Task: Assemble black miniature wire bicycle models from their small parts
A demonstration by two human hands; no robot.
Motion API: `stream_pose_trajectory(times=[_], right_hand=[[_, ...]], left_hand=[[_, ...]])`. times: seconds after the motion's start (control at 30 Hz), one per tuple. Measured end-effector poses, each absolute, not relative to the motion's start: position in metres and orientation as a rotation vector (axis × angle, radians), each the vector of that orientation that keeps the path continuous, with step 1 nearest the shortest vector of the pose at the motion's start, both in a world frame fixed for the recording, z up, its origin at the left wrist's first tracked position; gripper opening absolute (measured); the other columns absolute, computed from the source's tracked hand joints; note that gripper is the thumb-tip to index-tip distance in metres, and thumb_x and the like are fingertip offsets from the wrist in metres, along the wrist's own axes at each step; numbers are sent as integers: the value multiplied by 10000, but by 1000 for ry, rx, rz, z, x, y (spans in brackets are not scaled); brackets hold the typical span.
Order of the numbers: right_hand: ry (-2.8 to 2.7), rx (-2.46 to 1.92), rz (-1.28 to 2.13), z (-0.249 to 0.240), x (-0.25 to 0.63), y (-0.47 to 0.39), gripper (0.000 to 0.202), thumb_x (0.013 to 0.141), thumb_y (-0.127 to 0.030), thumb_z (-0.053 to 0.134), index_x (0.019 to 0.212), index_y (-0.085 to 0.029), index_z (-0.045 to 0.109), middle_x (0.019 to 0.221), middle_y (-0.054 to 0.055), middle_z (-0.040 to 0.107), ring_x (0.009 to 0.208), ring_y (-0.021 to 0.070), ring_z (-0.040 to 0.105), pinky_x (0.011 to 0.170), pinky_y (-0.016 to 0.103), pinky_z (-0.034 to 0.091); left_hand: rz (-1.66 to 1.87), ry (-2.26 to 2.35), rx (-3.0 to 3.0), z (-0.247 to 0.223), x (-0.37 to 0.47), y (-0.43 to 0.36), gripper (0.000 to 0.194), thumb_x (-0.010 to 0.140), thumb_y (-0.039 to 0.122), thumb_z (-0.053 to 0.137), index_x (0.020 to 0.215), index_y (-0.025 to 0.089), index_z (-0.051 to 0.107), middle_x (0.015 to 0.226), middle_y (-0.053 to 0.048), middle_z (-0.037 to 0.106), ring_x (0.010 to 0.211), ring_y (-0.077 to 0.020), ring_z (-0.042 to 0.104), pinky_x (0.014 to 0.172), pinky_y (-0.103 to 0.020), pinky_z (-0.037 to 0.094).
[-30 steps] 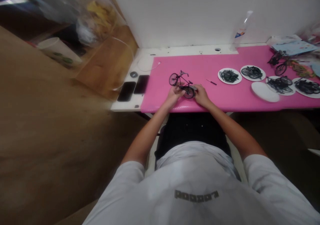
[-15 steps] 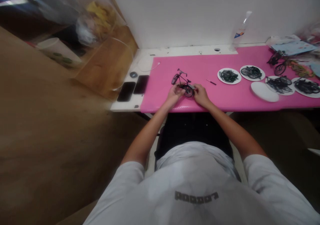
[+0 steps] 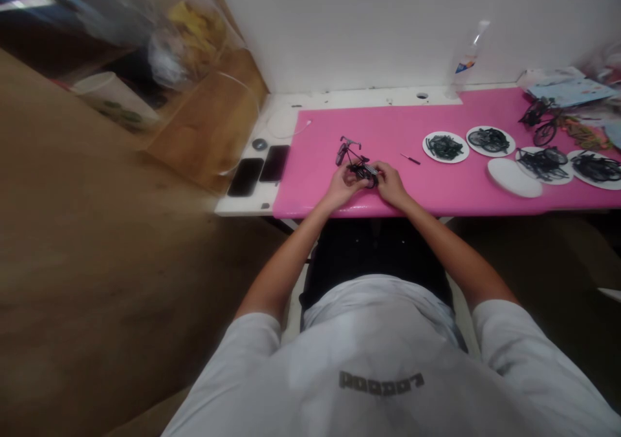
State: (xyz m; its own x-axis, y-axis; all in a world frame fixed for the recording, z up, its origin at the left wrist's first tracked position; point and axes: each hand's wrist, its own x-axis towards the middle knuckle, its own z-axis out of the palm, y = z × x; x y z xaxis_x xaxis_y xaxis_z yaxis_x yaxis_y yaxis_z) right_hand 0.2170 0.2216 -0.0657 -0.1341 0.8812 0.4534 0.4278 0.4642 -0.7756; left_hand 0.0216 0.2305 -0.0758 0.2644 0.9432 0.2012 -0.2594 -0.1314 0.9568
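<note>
A small black model bicycle (image 3: 356,160) is held between my two hands over the pink table cover (image 3: 388,123). Its handlebar and front wheel point away to the upper left. My left hand (image 3: 342,186) is closed round the lower frame, its thumb reaching across toward the rear wheel. At the rear end, my right hand (image 3: 389,183) pinches the bicycle near the rack and rear wheel. The fingers partly cover the rear wheel. To the right of my hands lies a small screwdriver (image 3: 411,159).
White plates of black parts (image 3: 445,160) stand to the right, beside an upturned white plate (image 3: 514,178). Another model bicycle (image 3: 543,130) stands at the far right, near papers (image 3: 570,92). A clear bottle (image 3: 468,65) is at the back; two phones (image 3: 245,177) lie left.
The bicycle has tilted and shifted slightly right and down. My left thumb has moved across toward the rear wheel, now covering more of it. My right hand stays at the rear end.
</note>
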Motion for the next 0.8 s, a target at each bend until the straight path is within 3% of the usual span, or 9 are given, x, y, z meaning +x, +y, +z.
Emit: stream_pose_trajectory(times=[0.2, 0.37, 0.67, 0.8], right_hand=[[-1764, -1119, 581, -68, 218, 224, 203, 908, -203, 536, 988, -231, 721, 971, 73, 761, 958, 278, 664, 894, 414, 518], [-1726, -1129, 660, -71, 217, 225, 202, 900, -224, 563, 1008, -227, 733, 993, 65, 767, 951, 261, 671, 899, 414, 533], [-1566, -1012, 815, -66, 212, 225, 278, 940, -492, 704, 1094, -265, 657, 1039, 61, 741, 915, 226, 673, 811, 362, 553], [-1468, -980, 940, -63, 212, 226, 364, 856, -548, 795, 1024, -292, 599, 984, 21, 710, 890, 204, 660, 804, 340, 575]], left_hand=[[1202, 709, 1266, -76, 21, 232, 989, 655, 478, 1055, 1515, 237, 629, 1414, -157, 708, 1143, -280, 784, 1050, -451, 644], [1242, 758, 1283, -74, 23, 232, 956, 649, 442, 1055, 1481, 215, 642, 1408, -165, 712, 1140, -282, 784, 1050, -439, 643], [1277, 810, 1220, -70, 26, 228, 944, 685, 324, 1031, 1534, 258, 625, 1302, -131, 745, 1042, -260, 775, 1056, -484, 622], [1259, 807, 1175, -73, 24, 232, 983, 681, 290, 1031, 1566, 265, 604, 1227, -109, 765, 1046, -259, 772, 1074, -488, 616]])
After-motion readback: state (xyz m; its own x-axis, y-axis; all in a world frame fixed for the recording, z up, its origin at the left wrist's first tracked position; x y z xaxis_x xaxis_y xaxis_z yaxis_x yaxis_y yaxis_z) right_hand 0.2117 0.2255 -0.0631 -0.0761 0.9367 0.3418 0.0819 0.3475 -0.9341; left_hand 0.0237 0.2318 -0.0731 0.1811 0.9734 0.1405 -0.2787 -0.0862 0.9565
